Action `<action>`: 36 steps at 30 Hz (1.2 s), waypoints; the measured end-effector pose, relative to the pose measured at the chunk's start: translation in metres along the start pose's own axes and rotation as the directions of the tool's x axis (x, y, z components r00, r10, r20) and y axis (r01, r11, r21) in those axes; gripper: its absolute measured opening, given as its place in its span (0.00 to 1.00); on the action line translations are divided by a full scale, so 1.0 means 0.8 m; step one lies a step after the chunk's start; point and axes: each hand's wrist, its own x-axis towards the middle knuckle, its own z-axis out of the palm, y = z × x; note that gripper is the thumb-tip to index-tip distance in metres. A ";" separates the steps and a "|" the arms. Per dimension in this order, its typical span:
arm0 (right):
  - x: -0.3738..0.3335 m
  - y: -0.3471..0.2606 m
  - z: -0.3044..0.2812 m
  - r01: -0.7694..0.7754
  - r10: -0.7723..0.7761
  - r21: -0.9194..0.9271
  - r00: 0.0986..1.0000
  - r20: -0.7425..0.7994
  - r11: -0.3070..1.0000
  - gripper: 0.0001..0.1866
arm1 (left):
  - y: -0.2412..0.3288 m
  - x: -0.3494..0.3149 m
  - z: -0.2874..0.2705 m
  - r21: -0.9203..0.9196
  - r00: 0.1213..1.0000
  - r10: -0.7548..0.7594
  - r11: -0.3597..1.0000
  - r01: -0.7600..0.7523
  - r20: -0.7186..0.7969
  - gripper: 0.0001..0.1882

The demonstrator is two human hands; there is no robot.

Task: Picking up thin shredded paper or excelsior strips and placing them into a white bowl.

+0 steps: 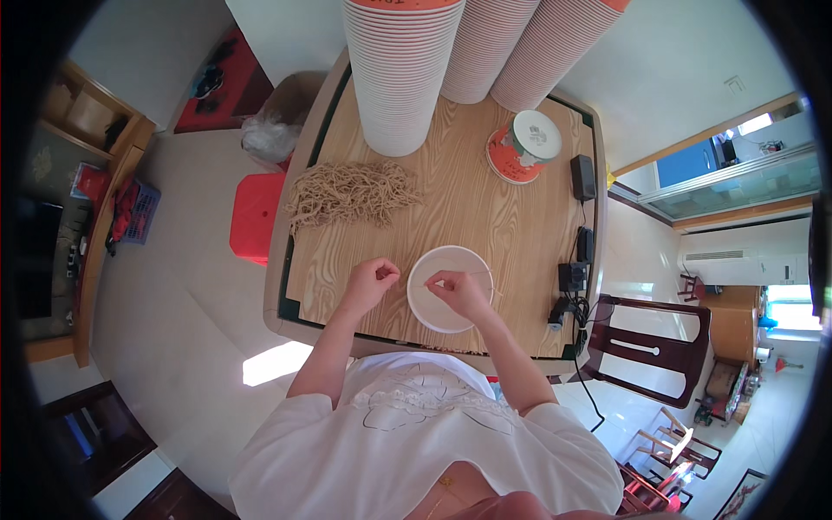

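Observation:
A round white bowl (418, 305) sits near the front edge of the wooden table. Over the bowl is my right hand (459, 295), its thumb and fingertips pinched together. A thin pale strand shows by that hand, crossing the bowl's right rim; I cannot make out what is in the pinch. Just left of the bowl, my left hand (371, 284) is closed in a pinch above the tabletop, and what it holds, if anything, is too small to tell. Farther back on the left lies a loose pile of tan, twisted, stringy strands (354, 192).
Tall stacks of paper tubs (399, 87) stand at the table's back. A lidded orange-and-white tub (511, 156) is at the back right. Black power adapters (572, 277) and cables line the right edge. A red stool (257, 217) and a dark wooden chair (650, 351) flank the table.

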 end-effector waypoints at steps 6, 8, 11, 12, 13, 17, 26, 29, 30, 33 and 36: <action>0.002 0.021 0.003 0.027 -0.028 -0.062 1.000 -0.015 0.998 0.07 | -0.016 -0.009 0.004 0.090 0.994 -0.036 0.996 0.027 0.103 0.07; 0.004 0.026 0.006 0.026 -0.026 0.023 1.000 0.012 0.999 0.06 | -0.018 -0.012 0.011 0.088 0.992 -0.039 0.996 0.028 0.121 0.07; 0.007 0.034 0.013 0.064 -0.065 0.034 0.997 0.037 0.997 0.05 | -0.025 -0.011 0.017 0.084 0.990 -0.038 0.996 0.026 0.139 0.08; 0.008 0.036 0.014 0.064 -0.065 0.034 0.997 0.038 0.997 0.05 | -0.028 -0.010 0.019 0.083 0.990 -0.036 0.996 0.024 0.139 0.09; 0.009 0.035 0.015 0.052 -0.054 0.042 0.997 0.047 0.998 0.06 | -0.028 -0.010 0.018 0.083 0.990 -0.035 0.996 0.024 0.137 0.09; 0.009 0.025 0.013 0.026 -0.026 -0.001 0.998 0.065 1.000 0.07 | -0.016 -0.012 0.015 0.094 0.990 -0.049 0.995 0.037 0.130 0.09; 0.010 0.011 0.012 0.010 -0.007 -0.077 0.999 0.038 0.997 0.08 | -0.008 -0.013 0.021 0.120 0.989 -0.037 0.993 0.019 0.146 0.09; 0.013 0.017 0.015 -0.007 0.007 -0.061 1.000 -0.013 0.998 0.09 | -0.010 -0.012 0.023 0.132 0.988 -0.045 0.991 0.025 0.150 0.09; 0.013 0.019 0.015 -0.007 0.006 -0.062 1.000 -0.014 0.998 0.09 | -0.011 -0.012 0.023 0.131 0.987 -0.043 0.991 0.023 0.155 0.09; 0.012 0.022 0.016 0.000 0.000 -0.034 1.000 -0.002 0.999 0.09 | -0.009 -0.012 0.023 0.124 0.987 -0.039 0.992 0.020 0.159 0.08; 0.011 0.017 0.016 -0.008 0.010 -0.074 1.000 0.030 0.997 0.09 | -0.009 -0.012 0.023 0.118 0.987 -0.045 0.993 0.027 0.155 0.08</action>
